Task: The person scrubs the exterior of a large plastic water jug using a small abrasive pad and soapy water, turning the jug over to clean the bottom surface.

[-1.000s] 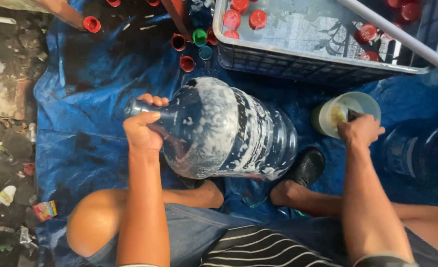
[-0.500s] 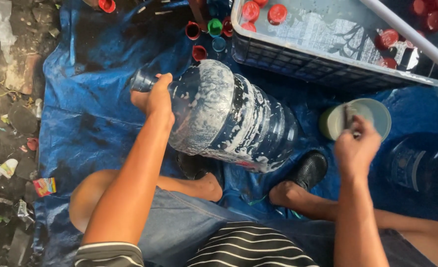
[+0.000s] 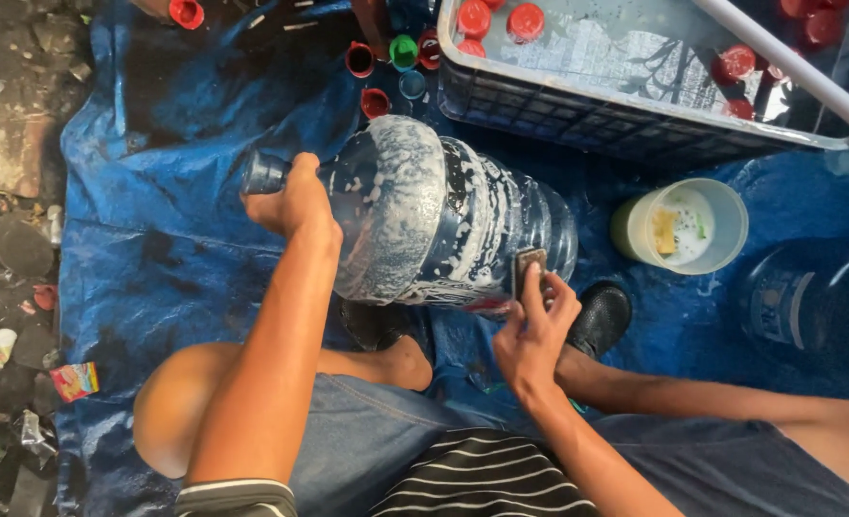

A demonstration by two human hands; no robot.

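jug (image 3: 443, 225), soapy, on its side on tarp (image 3: 156, 239); left hand (image 3: 295, 201) clasps neck; right hand (image 3: 534, 330) pinches pad (image 3: 528, 268) against it.

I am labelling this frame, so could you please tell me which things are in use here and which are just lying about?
In use:
left hand gripping the jug by its neck
right hand pressing a scrub pad on the jug
tub of soapy water

Lying about:
loose caps on the tarp
crate
litter
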